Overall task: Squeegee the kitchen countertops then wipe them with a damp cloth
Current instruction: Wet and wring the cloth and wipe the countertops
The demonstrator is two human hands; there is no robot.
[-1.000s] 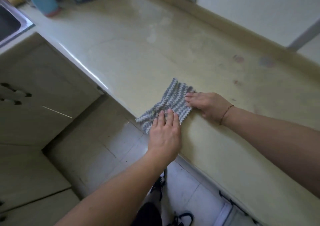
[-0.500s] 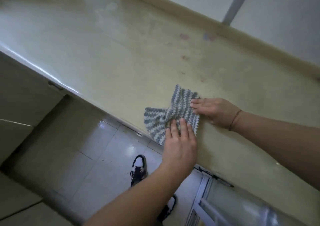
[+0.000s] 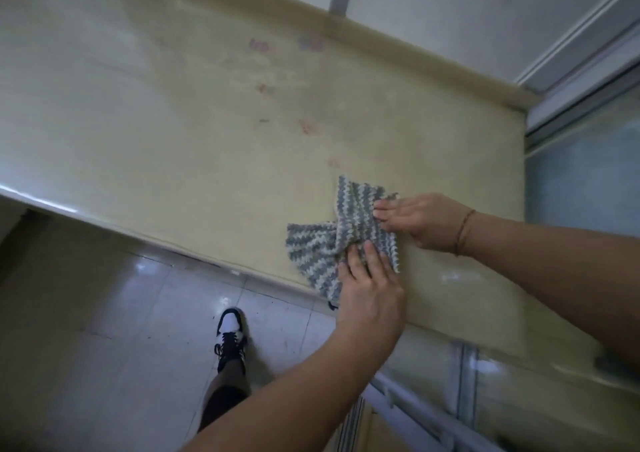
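Note:
A grey-and-white striped cloth [image 3: 332,230] lies bunched on the pale yellow countertop [image 3: 173,122], close to its front edge. My left hand [image 3: 370,296] presses flat on the cloth's near side, fingers straight. My right hand [image 3: 419,219] presses on the cloth's right side with extended fingers. Faint reddish and purple stains [image 3: 259,45] mark the counter beyond the cloth.
A raised backsplash [image 3: 398,41] runs along the rear of the counter, and the counter ends at a glass sliding door [image 3: 581,174] on the right. Below the front edge are glossy floor tiles [image 3: 138,313] and my black-and-white shoe [image 3: 230,337].
Both hands have slid the cloth to the right along the counter's front edge, toward the counter's right end. The sink and bottles at the left have left the view.

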